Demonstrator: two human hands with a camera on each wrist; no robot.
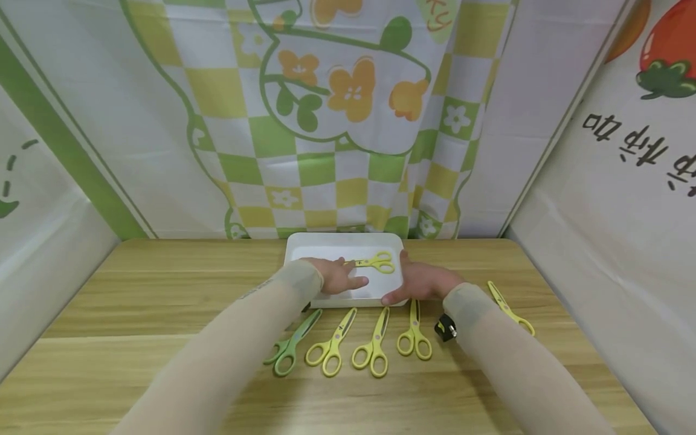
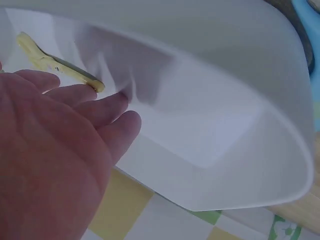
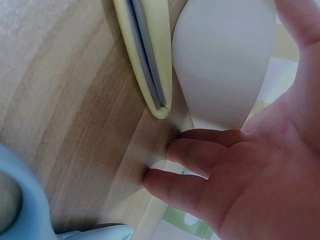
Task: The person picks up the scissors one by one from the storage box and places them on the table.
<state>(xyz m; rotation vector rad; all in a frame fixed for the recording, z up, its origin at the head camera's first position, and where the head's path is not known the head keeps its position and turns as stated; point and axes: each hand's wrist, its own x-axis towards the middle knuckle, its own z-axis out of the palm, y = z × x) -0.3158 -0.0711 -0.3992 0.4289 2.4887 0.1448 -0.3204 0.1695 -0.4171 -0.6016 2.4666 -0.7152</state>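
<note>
A white tray (image 1: 344, 237) stands at the back of the table with yellow scissors (image 1: 383, 263) lying inside it. My left hand (image 1: 335, 275) reaches over the tray's left side, fingers extended beside the blades of those scissors. In the left wrist view its fingertips come close to the scissors' tip; whether they touch is unclear. Around the tray's front right corner lies my right hand (image 1: 423, 280), thumb at the front wall and fingers along the right side. The right wrist view shows these fingers (image 3: 192, 155) fairly straight beside the white wall.
In front of the tray lie green scissors (image 1: 293, 343) and several yellow scissors (image 1: 375, 343). Another yellow pair (image 1: 510, 308) rests to the right, beyond my right forearm. A blue scissor handle (image 3: 37, 200) shows below. A checked curtain (image 1: 337, 175) hangs behind the table.
</note>
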